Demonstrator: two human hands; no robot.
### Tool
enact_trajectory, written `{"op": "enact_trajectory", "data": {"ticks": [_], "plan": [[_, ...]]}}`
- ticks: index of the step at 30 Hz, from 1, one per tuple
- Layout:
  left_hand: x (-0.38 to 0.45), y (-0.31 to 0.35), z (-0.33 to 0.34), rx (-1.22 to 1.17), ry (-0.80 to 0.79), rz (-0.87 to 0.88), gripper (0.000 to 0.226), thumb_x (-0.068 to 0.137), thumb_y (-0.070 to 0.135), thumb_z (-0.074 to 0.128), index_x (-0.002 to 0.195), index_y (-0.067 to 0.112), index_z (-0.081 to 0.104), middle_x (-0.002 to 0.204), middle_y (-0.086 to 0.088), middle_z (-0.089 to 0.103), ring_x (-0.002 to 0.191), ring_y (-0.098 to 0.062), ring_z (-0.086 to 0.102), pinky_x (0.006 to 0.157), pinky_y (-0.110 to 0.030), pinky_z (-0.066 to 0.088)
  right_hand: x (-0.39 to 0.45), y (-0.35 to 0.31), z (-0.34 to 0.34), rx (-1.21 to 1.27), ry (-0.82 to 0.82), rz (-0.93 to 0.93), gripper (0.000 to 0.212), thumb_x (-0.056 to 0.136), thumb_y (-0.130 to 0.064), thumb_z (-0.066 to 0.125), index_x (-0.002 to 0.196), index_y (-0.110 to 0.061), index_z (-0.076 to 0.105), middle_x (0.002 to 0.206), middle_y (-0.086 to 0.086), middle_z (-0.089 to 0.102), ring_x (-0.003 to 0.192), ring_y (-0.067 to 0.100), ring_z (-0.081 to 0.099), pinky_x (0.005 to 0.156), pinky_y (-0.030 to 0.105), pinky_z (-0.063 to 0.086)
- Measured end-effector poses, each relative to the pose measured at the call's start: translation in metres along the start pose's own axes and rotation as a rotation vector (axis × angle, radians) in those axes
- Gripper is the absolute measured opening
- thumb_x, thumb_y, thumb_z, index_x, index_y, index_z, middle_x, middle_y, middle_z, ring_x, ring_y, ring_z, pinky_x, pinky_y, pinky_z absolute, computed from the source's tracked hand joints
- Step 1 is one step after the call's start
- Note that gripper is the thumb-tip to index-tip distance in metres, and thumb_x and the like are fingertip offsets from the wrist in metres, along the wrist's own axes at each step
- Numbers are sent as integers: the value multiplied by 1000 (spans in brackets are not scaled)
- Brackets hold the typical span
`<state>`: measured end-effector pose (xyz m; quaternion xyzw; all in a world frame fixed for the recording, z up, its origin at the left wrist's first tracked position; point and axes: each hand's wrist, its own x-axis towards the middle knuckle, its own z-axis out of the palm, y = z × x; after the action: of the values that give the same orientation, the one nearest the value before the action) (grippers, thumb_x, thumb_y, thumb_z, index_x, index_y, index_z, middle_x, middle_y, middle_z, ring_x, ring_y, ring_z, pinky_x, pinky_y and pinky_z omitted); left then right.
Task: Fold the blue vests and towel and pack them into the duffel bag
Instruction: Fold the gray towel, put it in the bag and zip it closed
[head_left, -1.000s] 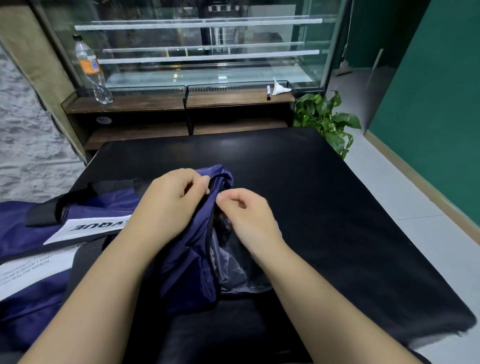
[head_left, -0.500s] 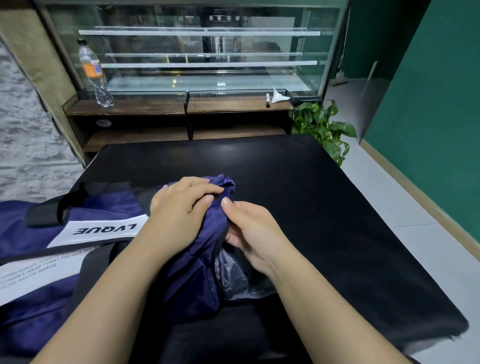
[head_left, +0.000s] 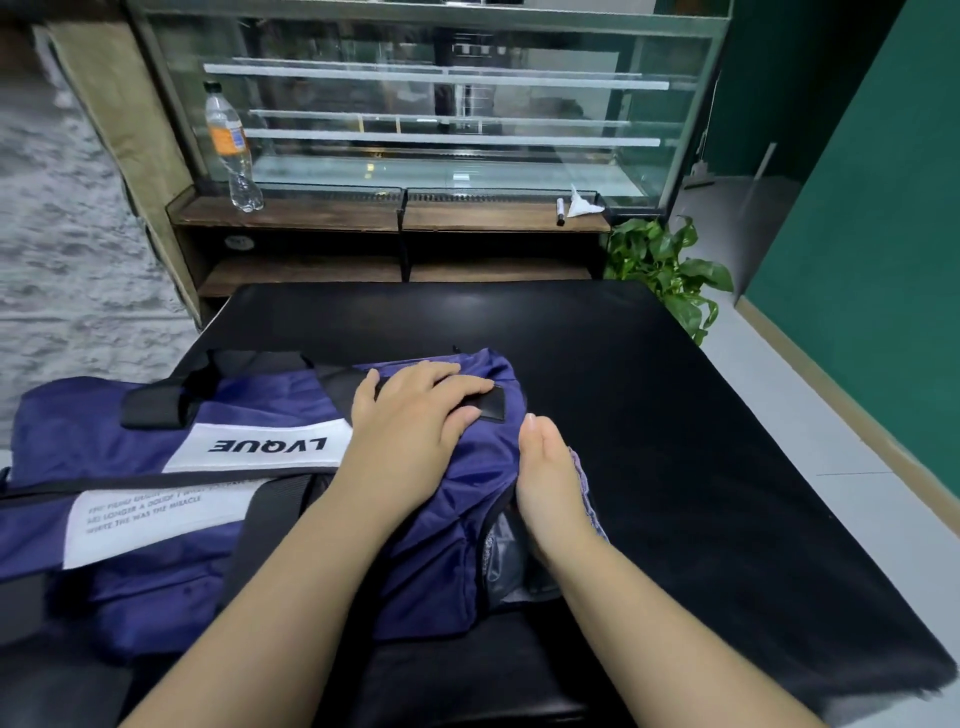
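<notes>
A black desk (head_left: 649, 415) fills the middle of the view, its far edge against a wooden shelf unit (head_left: 395, 218) below a glass display case (head_left: 441, 104). A navy duffel bag (head_left: 234, 519) lies over the desk's left edge and near-left part, with a white panel reading LVQUE upside down and a second white panel of small text nearer the person. Black straps cross its top. The bag's right end bulges near the middle of the desk, where a gap along its right side shows grey lining and a bit of pale patterned cloth (head_left: 587, 488); what that cloth belongs to cannot be told.

The left hand (head_left: 415, 415) lies palm down on the bag's right end, its fingers (head_left: 462, 387) nearly straight and slightly spread, pressing on the navy fabric and touching a small black tab (head_left: 491, 402). The right hand (head_left: 550, 483) stands on edge just beside it at the gap, fingers straight and close together, resting against the bag's side and holding nothing.

A leafy green plant (head_left: 670, 270) stands beyond the desk's far-right corner. On the shelf unit's top stand a clear plastic bottle (head_left: 231, 150) with an orange label at the left and, at the right, a marker (head_left: 561, 210) beside a crumpled white tissue (head_left: 582, 205).
</notes>
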<state>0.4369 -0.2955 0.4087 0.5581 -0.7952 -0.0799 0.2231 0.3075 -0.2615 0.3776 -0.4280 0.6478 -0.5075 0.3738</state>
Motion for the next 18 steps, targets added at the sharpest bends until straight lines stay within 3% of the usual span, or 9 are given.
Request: {"op": "enact_trajectory", "data": {"ticks": [4, 7, 9, 11, 14, 18], "plan": [[-7, -2, -7, 88, -12, 60, 41, 100, 39, 38, 140, 47, 36, 154, 13, 26, 145, -9, 11, 116, -40, -8, 2, 1, -3, -40, -24, -12, 38, 104, -31, 33, 91, 1, 49, 79, -1, 48, 71, 10, 42, 55, 11, 35], [-20, -10, -17, 114, 75, 135, 40, 98, 37, 46, 138, 40, 45, 151, 8, 34, 145, -15, 18, 116, -41, -5, 1, -5, -3, -39, 76, -52, 30, 100, -30, 44, 88, -3, 49, 78, -3, 49, 68, 10, 44, 60, 17, 38], [-31, -18, -23, 103, 101, 145, 38, 97, 37, 48, 135, 38, 50, 148, 7, 40, 143, -15, 25, 116, -41, -3, -3, -11, 0, -61, 192, -180, 17, 96, -23, 54, 83, -15, 45, 81, -5, 47, 76, 14, 46, 69, 23, 38], [-40, -27, -27, 92, 121, 150, 39, 95, 43, 42, 133, 38, 52, 143, 7, 46, 139, -14, 32, 115, -41, 2, -11, -19, 6, -200, 260, -373, 19, 91, -18, 60, 86, -20, 43, 90, -7, 46, 88, 15, 40, 77, 24, 32], [-54, -42, -36, 66, 143, 113, 59, 87, 53, 23, 135, 34, 51, 139, 8, 51, 134, -13, 39, 113, -37, 8, -25, -29, 27, -368, 263, -616, 18, 86, -17, 65, 94, -20, 49, 95, -12, 44, 92, 9, 35, 81, 22, 25], [-75, -80, -47, 60, 165, 8, 66, 85, 57, 17, 138, 33, 47, 142, 8, 48, 136, -13, 36, 112, -33, 6, -44, -40, 64, -424, 198, -866, 18, 82, -34, 55, 96, -24, 49, 95, -17, 46, 92, 7, 41, 81, 19, 21]]}}
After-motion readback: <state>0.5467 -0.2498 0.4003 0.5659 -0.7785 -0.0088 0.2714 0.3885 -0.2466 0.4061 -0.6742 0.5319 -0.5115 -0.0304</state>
